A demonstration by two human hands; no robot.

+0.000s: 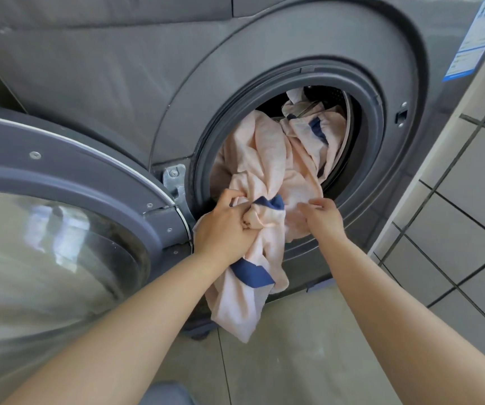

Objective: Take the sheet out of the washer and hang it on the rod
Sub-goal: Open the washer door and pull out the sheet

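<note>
Pale pink cotton with navy-blue bands, the sheet (276, 171) spills from the washer (118, 92) drum through the round port, part of it still bunched inside toward one o'clock of the opening, the rest hanging over the grey rubber seal (206, 147) at six o'clock and drooping toward the floor (308, 346). The left hand (223, 226) reaches in from seven o'clock on a straight, bare forearm, back of the hand up, its fingers curled tight round a twisted wad of the cloth just below the port's lower lip. The right hand (323, 214) comes in from five o'clock, wrist bent slightly down, fingers bent and drawn together against a fold of the sheet beside the left hand; whether it actually pinches the cloth or merely touches it I cannot tell. The washer's door (60, 229) stands swung open at nine o'clock, glass bowl facing the camera. A tiled wall (469, 214) runs along three o'clock.
</note>
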